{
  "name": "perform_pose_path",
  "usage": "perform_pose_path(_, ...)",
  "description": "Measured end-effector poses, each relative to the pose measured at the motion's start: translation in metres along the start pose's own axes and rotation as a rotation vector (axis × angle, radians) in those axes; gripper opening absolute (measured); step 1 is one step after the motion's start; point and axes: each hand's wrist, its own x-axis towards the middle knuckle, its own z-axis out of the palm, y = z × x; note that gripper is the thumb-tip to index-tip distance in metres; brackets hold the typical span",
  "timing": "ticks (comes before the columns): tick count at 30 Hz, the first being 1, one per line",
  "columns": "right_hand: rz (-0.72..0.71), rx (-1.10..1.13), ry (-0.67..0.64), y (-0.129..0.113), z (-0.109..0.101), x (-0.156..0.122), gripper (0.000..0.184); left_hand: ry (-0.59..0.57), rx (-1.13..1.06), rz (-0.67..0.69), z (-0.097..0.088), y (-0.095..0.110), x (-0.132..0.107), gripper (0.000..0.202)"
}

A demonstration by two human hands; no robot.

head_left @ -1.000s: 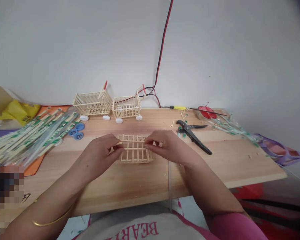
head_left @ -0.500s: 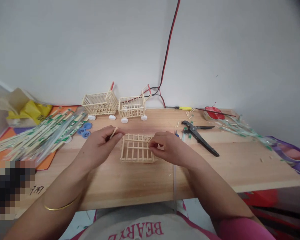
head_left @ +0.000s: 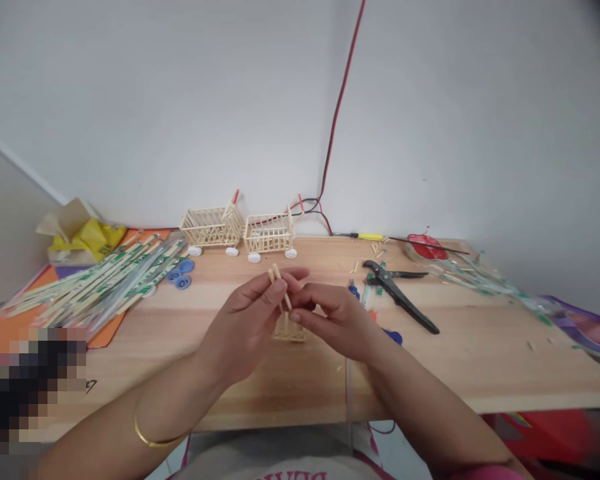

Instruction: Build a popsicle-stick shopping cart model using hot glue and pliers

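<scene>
My left hand [head_left: 250, 320] and my right hand [head_left: 330, 313] meet over the middle of the wooden board [head_left: 455, 347]. Both pinch two short wooden sticks [head_left: 279, 283] that stand up between the fingertips. Under the hands lies a small wooden stick grid [head_left: 290, 331], mostly hidden, with only its near edge showing. A gold bangle sits on my left wrist.
Two small stick carts [head_left: 240, 232] with white wheels stand at the back by the wall. A heap of wrapped chopsticks [head_left: 100, 280] and blue caps [head_left: 180, 275] lie to the left. Black pliers [head_left: 400, 293] and a red tape roll [head_left: 425, 247] lie to the right.
Both hands came together and rose above the grid, which they now cover. The left hand brought its stick to the right hand. The camera tilted up a little.
</scene>
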Motion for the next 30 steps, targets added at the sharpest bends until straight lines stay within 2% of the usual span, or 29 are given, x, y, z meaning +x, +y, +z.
perform_pose_path(4,-0.059,-0.024,-0.009,-0.003,0.001,0.000,0.017,0.086,-0.036,-0.008,0.006,-0.004,0.000,0.015)
perform_pose_path(9,0.037,-0.084,0.114,-0.007,0.003,-0.002,0.014,0.093,-0.030,0.015,0.012,-0.004,-0.003,0.013)
perform_pose_path(14,-0.131,-0.186,-0.019,-0.018,-0.006,-0.003,0.011,0.067,0.038,0.002,0.014,-0.003,-0.009,0.017)
perform_pose_path(16,-0.109,-0.260,0.012,-0.018,-0.021,-0.002,0.014,0.078,0.091,0.032,0.009,0.002,-0.010,0.022)
perform_pose_path(18,0.009,-0.394,0.132,-0.010,-0.043,0.000,0.025,0.148,0.180,0.119,-0.002,0.011,-0.010,0.025)
perform_pose_path(20,0.135,-0.530,0.206,0.007,-0.066,0.002,0.030,0.272,0.287,0.222,-0.020,0.021,-0.008,0.021)
perform_pose_path(21,0.202,-0.593,0.190,0.017,-0.076,0.004,0.032,0.329,0.302,0.277,-0.030,0.026,-0.007,0.016)
perform_pose_path(23,0.378,-0.714,0.075,0.038,-0.087,0.008,0.031,0.420,0.277,0.349,-0.052,0.033,-0.003,0.010)
perform_pose_path(24,0.458,-0.757,0.005,0.048,-0.089,0.010,0.030,0.461,0.268,0.352,-0.063,0.037,-0.002,0.008)
perform_pose_path(26,0.531,-0.784,-0.076,0.064,-0.084,0.017,0.030,0.566,0.287,0.383,-0.083,0.041,-0.001,0.010)
perform_pose_path(30,0.586,-0.801,-0.164,0.080,-0.062,0.035,0.031,0.787,0.430,0.381,-0.119,0.049,-0.013,0.013)
